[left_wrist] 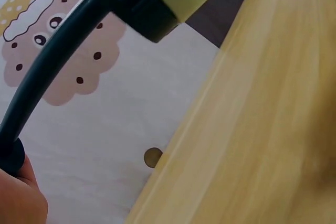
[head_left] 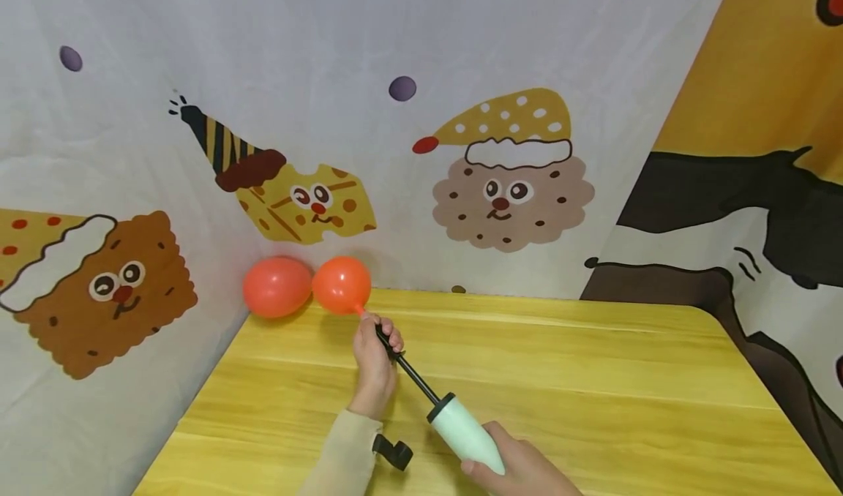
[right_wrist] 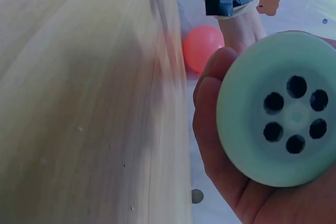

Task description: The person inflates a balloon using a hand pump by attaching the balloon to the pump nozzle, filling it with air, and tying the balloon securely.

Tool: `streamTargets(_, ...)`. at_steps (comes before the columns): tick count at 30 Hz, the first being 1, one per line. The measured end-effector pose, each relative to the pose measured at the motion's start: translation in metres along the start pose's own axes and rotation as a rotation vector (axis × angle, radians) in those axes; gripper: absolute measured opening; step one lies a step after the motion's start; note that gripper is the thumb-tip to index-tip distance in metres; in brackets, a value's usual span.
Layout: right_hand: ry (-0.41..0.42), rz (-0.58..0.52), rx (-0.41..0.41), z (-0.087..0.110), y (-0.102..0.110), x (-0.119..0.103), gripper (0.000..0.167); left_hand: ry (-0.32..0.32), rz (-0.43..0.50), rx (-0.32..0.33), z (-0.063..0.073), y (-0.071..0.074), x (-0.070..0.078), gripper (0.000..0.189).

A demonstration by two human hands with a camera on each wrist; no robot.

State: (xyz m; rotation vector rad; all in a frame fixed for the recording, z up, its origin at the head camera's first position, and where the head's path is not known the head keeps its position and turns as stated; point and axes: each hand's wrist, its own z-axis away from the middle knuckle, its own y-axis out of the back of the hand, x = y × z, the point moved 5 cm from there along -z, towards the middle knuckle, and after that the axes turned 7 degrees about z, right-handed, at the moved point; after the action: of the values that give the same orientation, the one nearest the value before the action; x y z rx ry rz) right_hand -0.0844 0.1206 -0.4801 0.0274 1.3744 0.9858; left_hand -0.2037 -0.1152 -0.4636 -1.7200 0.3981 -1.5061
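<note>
A hand pump (head_left: 465, 431) with a mint green barrel and a black rod slants across the head view. My right hand (head_left: 520, 463) grips its green barrel near the bottom end; the right wrist view shows the holed end cap (right_wrist: 295, 116) with the fingers curled round the side. My left hand (head_left: 375, 350) holds the black nozzle end together with the neck of an orange-red balloon (head_left: 342, 285), which is round and partly filled. The black rod (left_wrist: 50, 72) stands drawn out between the two hands. The part of the nozzle inside the left hand is hidden.
A tied-off or resting red balloon (head_left: 276, 287) sits at the table's back left corner, beside the orange-red one. The wooden table (head_left: 593, 379) meets a printed cloth (head_left: 514, 28) at the back and left. A black wrist mount (head_left: 393, 452) juts from the left sleeve.
</note>
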Motion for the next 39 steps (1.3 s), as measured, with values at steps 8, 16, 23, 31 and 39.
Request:
streamTargets(8,0.061,0.02,0.063,-0.019,-0.002,-0.012,0.055,0.037,-0.026,-0.045,0.013,-0.003,-0.014,0.03)
streamTargets(16,0.076,0.02,0.112,-0.034,-0.001,-0.022,0.057,0.069,-0.04,-0.058,0.026,-0.008,-0.028,0.028)
streamTargets(23,0.073,0.002,0.107,-0.036,-0.002,-0.027,0.059,0.087,-0.018,-0.03,0.027,-0.007,-0.027,0.028)
streamTargets(31,0.08,-0.03,0.098,-0.034,-0.007,-0.035,0.054,0.086,-0.046,-0.006,0.022,-0.003,-0.015,0.031)
streamTargets(39,0.054,-0.047,0.105,-0.031,-0.008,-0.037,0.056,0.107,-0.046,-0.008,0.019,-0.004,-0.012,0.035)
